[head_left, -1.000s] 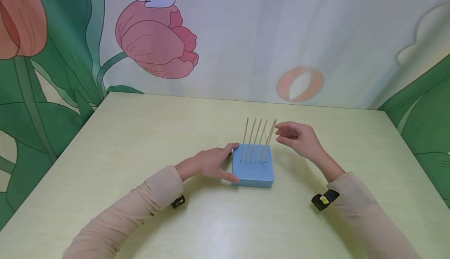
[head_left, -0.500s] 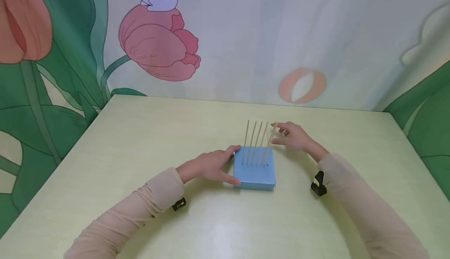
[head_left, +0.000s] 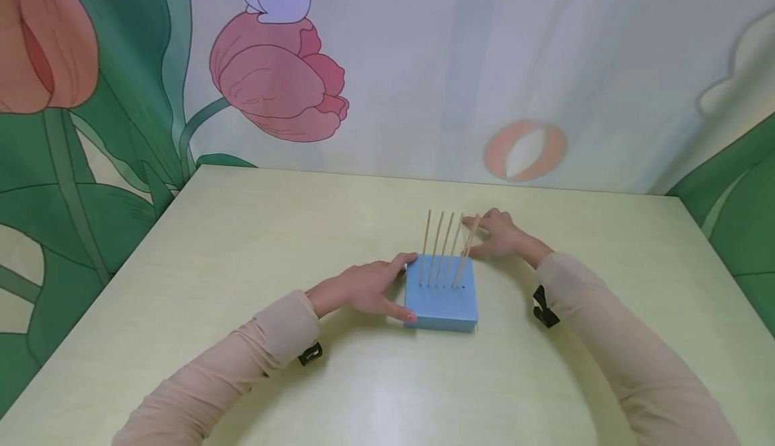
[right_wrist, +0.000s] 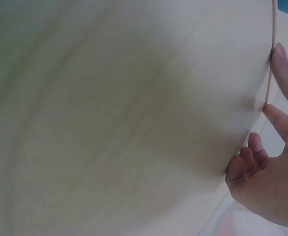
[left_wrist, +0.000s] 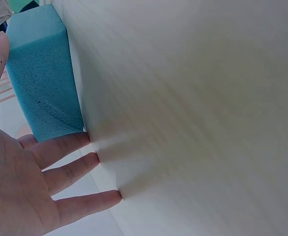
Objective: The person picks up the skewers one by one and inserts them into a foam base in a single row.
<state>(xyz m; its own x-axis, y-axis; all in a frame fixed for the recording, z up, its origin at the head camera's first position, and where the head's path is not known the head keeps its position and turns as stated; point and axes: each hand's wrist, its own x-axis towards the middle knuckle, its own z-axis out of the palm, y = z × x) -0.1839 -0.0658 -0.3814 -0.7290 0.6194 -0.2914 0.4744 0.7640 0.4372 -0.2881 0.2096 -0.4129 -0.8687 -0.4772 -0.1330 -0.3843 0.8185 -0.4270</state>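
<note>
A pale blue foam block point(head_left: 445, 305) lies on the table, with several thin wooden sticks point(head_left: 437, 247) standing in a row of holes in its top. At its left side, my left hand point(head_left: 363, 286) holds the block between thumb and index finger. In the left wrist view the other fingers point(left_wrist: 75, 174) of that hand are spread, their tips on the table. Behind the block, my right hand point(head_left: 499, 234) reaches in low. The right wrist view has its thumb and index fingertips touching a thin stick point(right_wrist: 274, 24) at two separate spots; the remaining fingers are bent.
One hole point(head_left: 463, 287) at the right end of the row has no stick in it. The light wooden table point(head_left: 290, 224) meets a printed curtain point(head_left: 412, 76) at its back edge. A black wrist strap point(head_left: 545, 308) hangs under the right sleeve.
My right hand has moved left and down, from beside the standing sticks to behind them, close to the table. The left hand keeps its place on the block. The head view has shifted slightly.
</note>
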